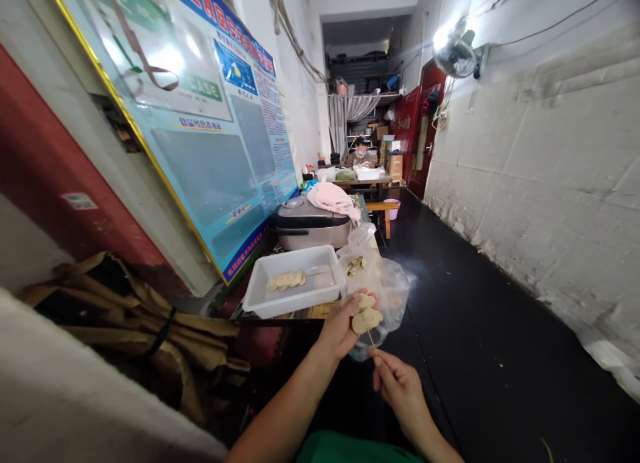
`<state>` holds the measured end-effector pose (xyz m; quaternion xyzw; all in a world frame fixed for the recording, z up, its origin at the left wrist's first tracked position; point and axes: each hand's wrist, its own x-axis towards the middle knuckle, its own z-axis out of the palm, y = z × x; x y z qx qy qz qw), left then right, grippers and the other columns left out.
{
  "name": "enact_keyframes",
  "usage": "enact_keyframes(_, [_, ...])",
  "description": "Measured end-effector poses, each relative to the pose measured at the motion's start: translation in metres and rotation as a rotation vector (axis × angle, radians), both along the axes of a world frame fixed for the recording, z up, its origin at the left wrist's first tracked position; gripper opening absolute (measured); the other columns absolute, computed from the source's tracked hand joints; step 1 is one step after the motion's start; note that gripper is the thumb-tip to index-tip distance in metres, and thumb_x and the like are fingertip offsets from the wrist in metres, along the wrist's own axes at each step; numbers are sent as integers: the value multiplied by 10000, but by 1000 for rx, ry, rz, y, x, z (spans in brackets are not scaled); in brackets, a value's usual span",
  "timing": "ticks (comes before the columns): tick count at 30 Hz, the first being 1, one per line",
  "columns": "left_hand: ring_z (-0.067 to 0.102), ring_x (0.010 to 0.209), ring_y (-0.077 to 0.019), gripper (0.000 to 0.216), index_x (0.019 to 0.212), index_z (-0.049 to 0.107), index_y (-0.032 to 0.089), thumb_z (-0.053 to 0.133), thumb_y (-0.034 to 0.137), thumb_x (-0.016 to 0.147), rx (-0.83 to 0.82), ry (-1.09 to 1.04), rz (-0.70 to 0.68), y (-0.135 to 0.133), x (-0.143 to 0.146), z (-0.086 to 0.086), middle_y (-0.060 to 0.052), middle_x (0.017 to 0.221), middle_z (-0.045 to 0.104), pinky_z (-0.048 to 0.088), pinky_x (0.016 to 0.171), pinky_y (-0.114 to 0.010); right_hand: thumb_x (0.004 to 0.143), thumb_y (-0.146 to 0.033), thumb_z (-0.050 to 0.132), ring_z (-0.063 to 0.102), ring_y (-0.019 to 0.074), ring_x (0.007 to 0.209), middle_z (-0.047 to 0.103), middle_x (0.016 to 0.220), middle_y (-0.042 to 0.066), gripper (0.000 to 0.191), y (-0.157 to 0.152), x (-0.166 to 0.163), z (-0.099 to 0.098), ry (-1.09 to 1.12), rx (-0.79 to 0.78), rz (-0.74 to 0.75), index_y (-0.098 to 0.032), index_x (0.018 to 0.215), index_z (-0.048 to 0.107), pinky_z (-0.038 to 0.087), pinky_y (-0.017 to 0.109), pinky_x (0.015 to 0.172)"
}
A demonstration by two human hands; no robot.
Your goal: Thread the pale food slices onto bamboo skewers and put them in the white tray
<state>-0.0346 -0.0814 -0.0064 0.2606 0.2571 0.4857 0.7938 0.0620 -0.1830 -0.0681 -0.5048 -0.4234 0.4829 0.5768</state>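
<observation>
My left hand (344, 328) is closed on pale round food slices (367, 314), pinching them between thumb and fingers. My right hand (397, 385) is closed on the lower end of a thin wooden skewer (371, 341) that runs up into the slices. Just behind them a clear plastic bag (387, 286) holds more slices. A white plastic tray (280, 296) to the left holds one finished skewer of slices (287, 280).
A grey rice cooker (307, 224) with a pink cloth (333, 198) sits behind the tray. A blue notice board (210, 130) leans on the left wall. A masked person (361, 153) sits at a far table. Dark floor runs along the right wall.
</observation>
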Motion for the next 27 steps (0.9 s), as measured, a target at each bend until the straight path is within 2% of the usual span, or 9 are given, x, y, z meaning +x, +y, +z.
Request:
enact_keyframes(7, [659, 828, -210, 336, 986, 627, 91, 697, 301, 734, 69, 58, 65, -2, 3, -6, -129, 939, 683, 529, 740, -328, 793, -504, 570, 292, 62, 392, 458, 481, -56, 443, 2, 1, -10, -57, 16, -8, -128, 983, 706, 208, 186, 378])
enact_keyframes(15, [660, 839, -203, 317, 1007, 602, 111, 669, 302, 764, 38, 15, 69, -5, 7, -2, -122, 947, 680, 533, 717, -311, 778, -522, 578, 290, 65, 399, 450, 490, -55, 475, 1, 1, -3, -67, 25, -37, -108, 975, 702, 192, 186, 378])
enact_keyframes(19, [649, 893, -203, 317, 1017, 595, 141, 649, 345, 780, 8, -92, 32, -10, 7, -1, -100, 990, 669, 517, 820, -360, 785, -518, 577, 274, 55, 384, 455, 511, -58, 471, 1, 1, -3, -18, 47, -85, -112, 996, 688, 195, 188, 377])
enact_keyframes(22, [648, 921, -206, 246, 959, 616, 133, 661, 292, 776, -20, -86, -10, -16, 9, -7, -92, 981, 675, 479, 908, -397, 772, -517, 596, 268, 51, 377, 445, 495, -59, 447, 3, -1, -2, 7, 54, -117, -113, 933, 697, 191, 185, 367])
enact_keyframes(27, [676, 853, -223, 238, 897, 619, 117, 684, 296, 754, -46, 54, 18, -20, 15, -13, -118, 914, 688, 498, 864, -382, 761, -526, 606, 260, 49, 372, 442, 491, -60, 419, 7, -5, -3, 41, 48, -129, -128, 868, 686, 177, 179, 355])
